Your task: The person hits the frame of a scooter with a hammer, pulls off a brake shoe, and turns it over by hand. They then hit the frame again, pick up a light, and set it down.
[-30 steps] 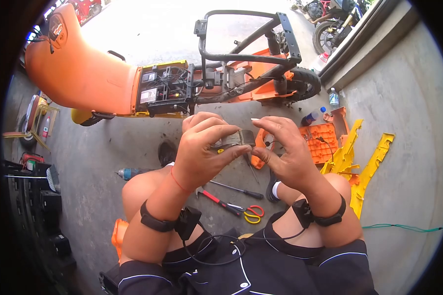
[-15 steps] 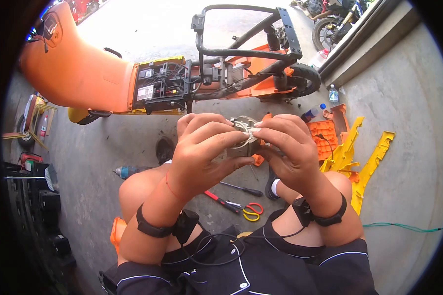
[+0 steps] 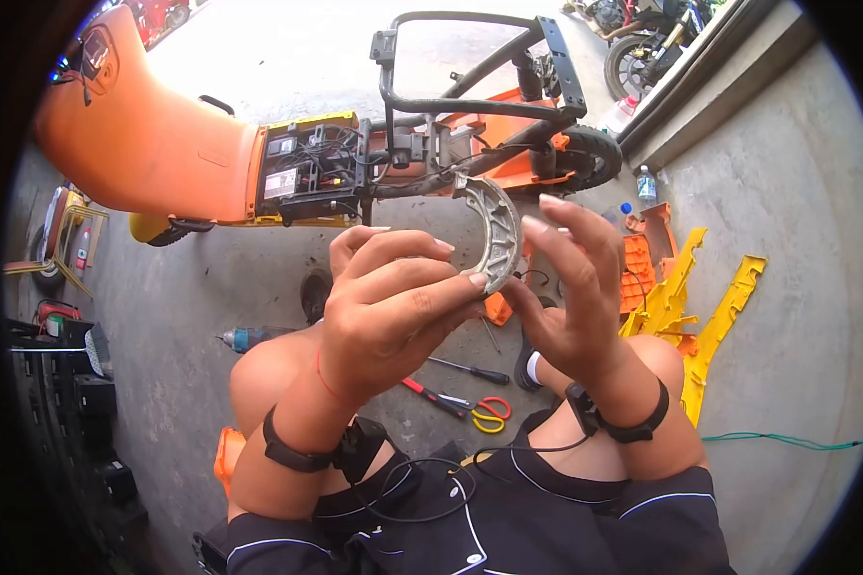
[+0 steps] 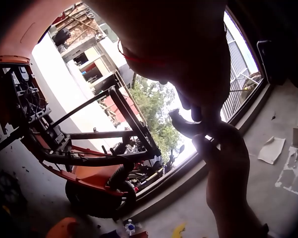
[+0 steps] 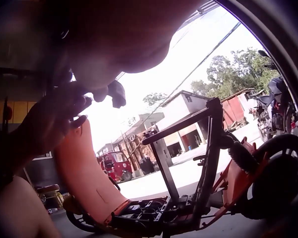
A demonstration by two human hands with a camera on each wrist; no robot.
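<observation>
A curved, ribbed metal piece like a brake shoe (image 3: 499, 235) stands raised in the middle of the head view. Its lower end is pinched by the fingers of my left hand (image 3: 384, 307). My right hand (image 3: 580, 287) is just to its right, fingers raised and parted, thumb near the piece's lower edge; whether the thumb touches it I cannot tell. In the left wrist view the curved piece (image 4: 186, 126) shows dark against the bright doorway. The right wrist view shows one dark end of the piece (image 5: 118, 94) beyond the fingers.
An orange scooter (image 3: 163, 144) with exposed frame and wiring stands ahead. On the floor lie scissors (image 3: 490, 414), a screwdriver (image 3: 470, 369), a blue drill (image 3: 249, 337) and yellow panels (image 3: 729, 331). Bottles and orange parts are at the right, black boxes at the left.
The curved piece has been turned from lying between both hands to standing on its end, its ribbed side showing. My right fingers have come off it and lifted right; my left hand still pinches it.
</observation>
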